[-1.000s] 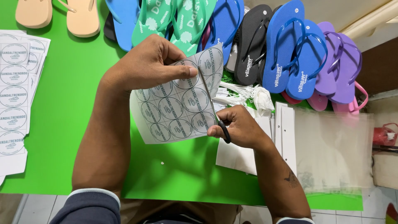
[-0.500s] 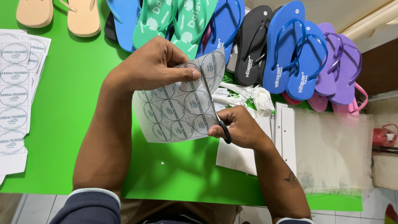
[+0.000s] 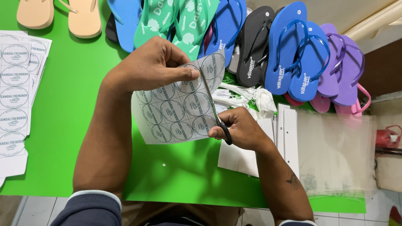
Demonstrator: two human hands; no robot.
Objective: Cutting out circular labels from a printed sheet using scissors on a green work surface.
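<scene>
Sticker sheet: a sheet of round printed labels, held up above the green counter; partly cut, a narrow strip at its right edge standing past the blades.
Scissors: black-handled, blades laid into the sheet from below, pointing up toward the left thumb.
Left hand: closed on the sheet's upper edge, thumb pressed on its face, fingers behind.
Right hand: wrapped around the scissor handles, just right of the sheet's lower corner.
White papers: lying flat under the right wrist.
Clear plastic bags: stacked at the counter's right end.
Label sheets: piled at the left edge, well apart from the hands.
Flip-flops: laid in a row along the far side; beige, blue, green, black, purple and pink.
White ties: bundled just beyond the scissors.
</scene>
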